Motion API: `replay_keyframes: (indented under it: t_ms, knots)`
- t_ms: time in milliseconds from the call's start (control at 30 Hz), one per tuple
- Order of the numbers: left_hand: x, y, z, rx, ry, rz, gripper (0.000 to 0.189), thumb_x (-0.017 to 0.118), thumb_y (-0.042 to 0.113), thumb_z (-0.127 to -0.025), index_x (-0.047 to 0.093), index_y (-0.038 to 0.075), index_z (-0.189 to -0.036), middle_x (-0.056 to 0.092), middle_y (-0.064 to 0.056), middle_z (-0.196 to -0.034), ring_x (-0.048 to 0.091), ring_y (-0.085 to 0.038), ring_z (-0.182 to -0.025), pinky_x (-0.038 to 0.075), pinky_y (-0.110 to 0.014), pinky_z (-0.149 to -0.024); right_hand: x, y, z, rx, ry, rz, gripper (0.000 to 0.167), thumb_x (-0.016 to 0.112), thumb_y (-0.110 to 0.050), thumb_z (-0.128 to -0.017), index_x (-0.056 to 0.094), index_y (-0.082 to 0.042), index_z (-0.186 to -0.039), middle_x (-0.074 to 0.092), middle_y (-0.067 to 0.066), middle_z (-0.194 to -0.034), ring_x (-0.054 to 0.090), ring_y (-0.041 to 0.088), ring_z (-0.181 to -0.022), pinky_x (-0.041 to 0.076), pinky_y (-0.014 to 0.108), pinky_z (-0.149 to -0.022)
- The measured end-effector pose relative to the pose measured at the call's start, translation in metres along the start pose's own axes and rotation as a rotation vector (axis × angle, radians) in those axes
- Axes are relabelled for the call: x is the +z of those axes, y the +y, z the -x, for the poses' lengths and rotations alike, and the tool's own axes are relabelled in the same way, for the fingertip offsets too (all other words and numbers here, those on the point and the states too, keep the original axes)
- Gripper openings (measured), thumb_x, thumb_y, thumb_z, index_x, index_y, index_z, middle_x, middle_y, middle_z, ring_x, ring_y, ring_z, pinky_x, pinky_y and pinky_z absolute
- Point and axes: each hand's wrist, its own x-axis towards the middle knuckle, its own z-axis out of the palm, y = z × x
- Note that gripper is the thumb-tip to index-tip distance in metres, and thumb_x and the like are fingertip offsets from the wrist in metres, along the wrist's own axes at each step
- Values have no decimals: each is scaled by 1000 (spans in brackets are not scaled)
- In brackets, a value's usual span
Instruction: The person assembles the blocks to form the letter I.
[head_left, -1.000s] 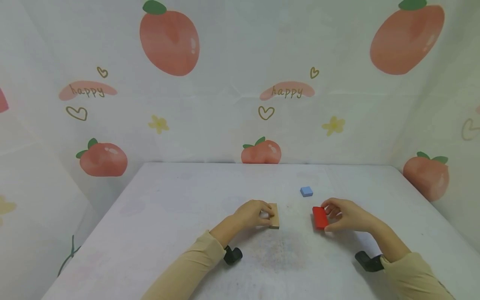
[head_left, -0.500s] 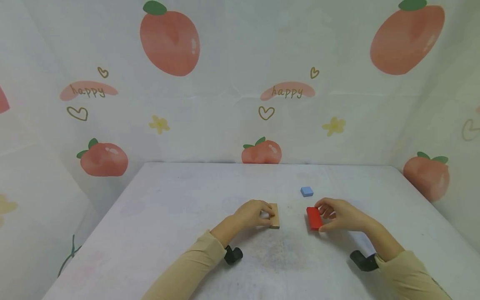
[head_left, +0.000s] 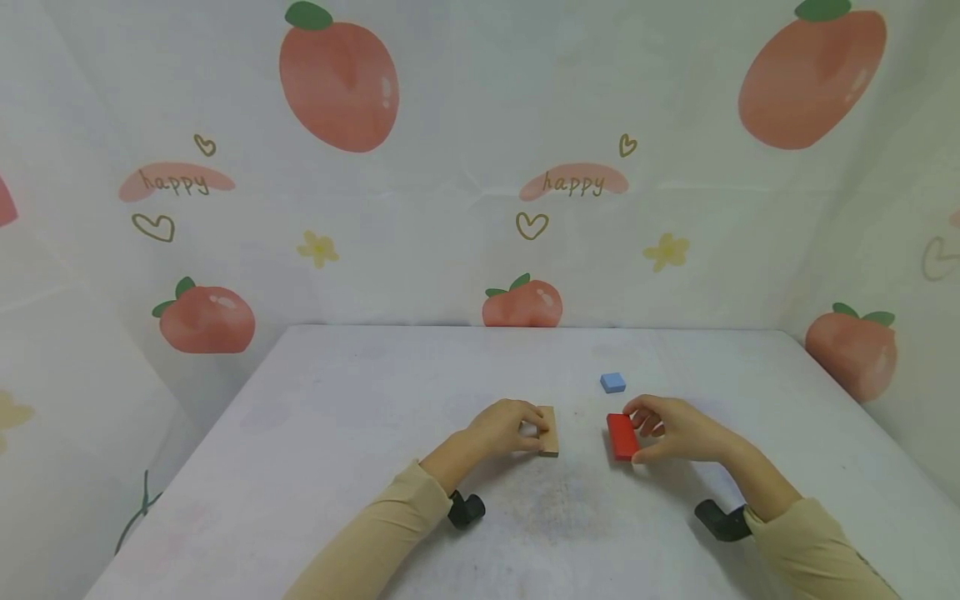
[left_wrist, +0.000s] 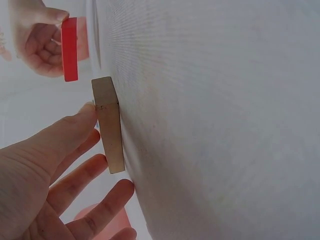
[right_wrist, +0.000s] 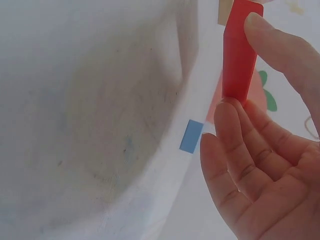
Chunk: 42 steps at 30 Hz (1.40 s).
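Observation:
My left hand point(head_left: 504, 428) pinches a flat, plain wooden block point(head_left: 550, 433) on the white table, thumb at its near end and fingers farther along it. The left wrist view shows the wooden block point(left_wrist: 111, 130) close along the tabletop, thumb tip on its edge. To the right, my right hand point(head_left: 678, 428) holds a red rectangular block point(head_left: 622, 437) by its two ends between thumb and fingers. In the right wrist view the red block point(right_wrist: 240, 52) is tilted, with a shadow on the table apart from it. A gap separates the two blocks.
A small blue block point(head_left: 612, 382) lies on the table point(head_left: 360, 417) beyond the red one. A white cloth backdrop point(head_left: 450, 125) with printed peaches stands along the table's back edge. Black wrist devices point(head_left: 467, 511) sit at both cuffs.
My right hand has moved left with the red block, bringing it nearer the wooden block. The left hand and the wooden and blue blocks stay in place.

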Motion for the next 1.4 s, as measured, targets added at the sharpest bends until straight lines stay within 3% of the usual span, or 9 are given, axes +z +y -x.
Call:
replay_keyframes:
  t_ms: [600, 1400]
  knots:
    - [0, 0, 0, -7, -10, -1, 31, 71, 28, -82, 71, 16, -110, 62, -1, -126, 54, -19, -123, 43, -32, -104, 5, -8, -6, 21, -27, -14, 54, 80, -23, -71, 53, 1, -111, 62, 4, -96, 58, 14, -85, 52, 21, -74]
    - [0, 0, 1, 13, 3, 10, 29, 71, 26, -82, 71, 16, -109, 63, -2, -124, 55, -19, -121, 43, -33, -104, 14, -13, -12, -31, -39, -17, 53, 80, -23, -71, 53, -1, -111, 62, 3, -95, 59, 14, -84, 53, 22, -75]
